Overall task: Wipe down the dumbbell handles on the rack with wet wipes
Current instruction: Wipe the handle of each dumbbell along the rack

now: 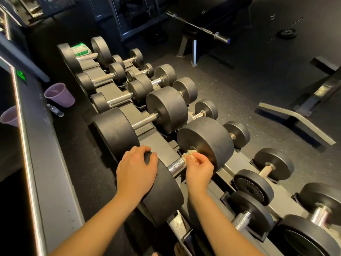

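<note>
- The rack [162,148] runs from 11 o'clock to 5 o'clock, and its sloped trays are loaded with two rows of dumbbells.
- The dumbbell [206,137] being cleaned is cradled near 6 o'clock, with its knurled handle [175,166] exposed between two black heads.
- The next dumbbell [166,108], toward 12 o'clock, is set close by, so little room is left around the farther head.
- A purple bin [60,97] is stood on the floor at 9 o'clock, behind the rack, presumably for spent wipes.
- The left hand [136,169] is laid on the nearer head with its fingers curled over the rim, apparently so that the weight is kept from rolling.
- The right hand [199,169] is held over the handle's far end, and the wipe is pinched in its fingers.
- A pack of wipes [80,50] is rested on a dumbbell at 11 o'clock, well apart from both hands.
- The wet wipe [190,153] is crumpled and pressed where the handle meets the farther head, a corner likely missed otherwise.
</note>
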The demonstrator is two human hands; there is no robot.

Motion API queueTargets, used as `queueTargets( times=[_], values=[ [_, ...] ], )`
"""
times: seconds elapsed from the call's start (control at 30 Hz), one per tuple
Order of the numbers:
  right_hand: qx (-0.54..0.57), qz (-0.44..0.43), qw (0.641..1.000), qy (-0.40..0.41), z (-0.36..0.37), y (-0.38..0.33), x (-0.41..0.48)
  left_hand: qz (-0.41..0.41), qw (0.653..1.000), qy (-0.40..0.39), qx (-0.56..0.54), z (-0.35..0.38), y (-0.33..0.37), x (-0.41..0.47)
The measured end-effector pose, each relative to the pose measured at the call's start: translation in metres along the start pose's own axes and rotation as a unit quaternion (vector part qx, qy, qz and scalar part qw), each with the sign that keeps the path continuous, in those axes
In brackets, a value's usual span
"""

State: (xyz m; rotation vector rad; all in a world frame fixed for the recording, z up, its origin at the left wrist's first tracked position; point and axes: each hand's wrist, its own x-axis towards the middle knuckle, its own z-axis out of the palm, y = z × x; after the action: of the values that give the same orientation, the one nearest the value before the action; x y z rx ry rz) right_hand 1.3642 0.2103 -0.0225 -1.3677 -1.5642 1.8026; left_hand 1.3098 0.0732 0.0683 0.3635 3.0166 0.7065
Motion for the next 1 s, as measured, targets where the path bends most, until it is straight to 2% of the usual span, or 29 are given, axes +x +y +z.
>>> queueTargets(
  times=[0.03, 0.07, 0.13, 0.2, 0.33, 0.37, 0.43, 0.5, 0.53, 0.63, 0.67, 0.7, 0.8, 0.87, 0.93, 1.0],
  values=[
    [-0.089, -0.092, 0.992, -0.015, -0.001, 0.002, -0.002, 0.000, 1.000, -0.001, 0.003, 0.000, 0.000, 0.000],
    [-0.189, -0.185, 0.964, -0.034, -0.001, 0.005, -0.002, -0.001, 1.000, -0.001, 0.005, 0.000, 0.000, 0.000],
    [-0.369, -0.304, 0.876, -0.055, 0.000, 0.008, 0.002, -0.001, 1.000, 0.000, 0.007, 0.000, 0.000, 0.000],
    [-0.481, -0.335, 0.808, -0.055, 0.005, 0.000, 0.009, -0.001, 1.000, 0.000, 0.007, 0.000, 0.001, 0.000],
    [-0.617, -0.319, 0.713, -0.093, 0.024, -0.034, 0.014, -0.002, 1.000, -0.001, 0.013, 0.001, 0.000, 0.001],
    [-0.640, -0.313, 0.693, -0.112, 0.027, -0.039, 0.016, -0.003, 1.000, -0.001, 0.014, 0.001, 0.000, 0.001],
    [-0.648, -0.316, 0.680, -0.134, 0.026, -0.042, 0.018, -0.002, 1.000, -0.001, 0.014, 0.000, 0.001, 0.000],
    [-0.609, -0.340, 0.705, -0.132, 0.016, -0.037, 0.019, 0.000, 1.000, 0.002, 0.011, 0.000, 0.002, -0.001],
    [-0.571, -0.343, 0.736, -0.123, 0.009, -0.030, 0.018, 0.001, 1.000, 0.003, 0.008, 0.000, 0.002, -0.001],
    [-0.391, -0.287, 0.869, -0.096, -0.006, -0.008, 0.016, 0.003, 1.000, 0.005, 0.008, 0.000, 0.001, -0.001],
    [-0.311, -0.268, 0.908, -0.083, -0.009, -0.001, 0.014, 0.004, 1.000, 0.003, 0.009, 0.000, 0.001, -0.001],
    [-0.252, -0.259, 0.930, -0.066, -0.010, 0.004, 0.012, 0.004, 1.000, 0.001, 0.010, 0.000, 0.001, 0.000],
    [-0.188, -0.222, 0.957, -0.019, -0.007, 0.009, 0.005, 0.001, 1.000, 0.002, 0.012, 0.000, 0.001, 0.000],
    [-0.157, -0.157, 0.975, 0.010, -0.003, 0.010, 0.003, 0.001, 1.000, 0.004, 0.013, 0.000, 0.001, -0.001],
    [-0.091, -0.052, 0.994, 0.028, -0.001, 0.011, 0.006, 0.001, 1.000, 0.005, 0.011, 0.000, 0.001, -0.001],
    [0.040, 0.101, 0.994, 0.034, 0.001, 0.008, 0.011, 0.001, 1.000, 0.005, 0.016, 0.000, 0.002, -0.001]
  ],
)
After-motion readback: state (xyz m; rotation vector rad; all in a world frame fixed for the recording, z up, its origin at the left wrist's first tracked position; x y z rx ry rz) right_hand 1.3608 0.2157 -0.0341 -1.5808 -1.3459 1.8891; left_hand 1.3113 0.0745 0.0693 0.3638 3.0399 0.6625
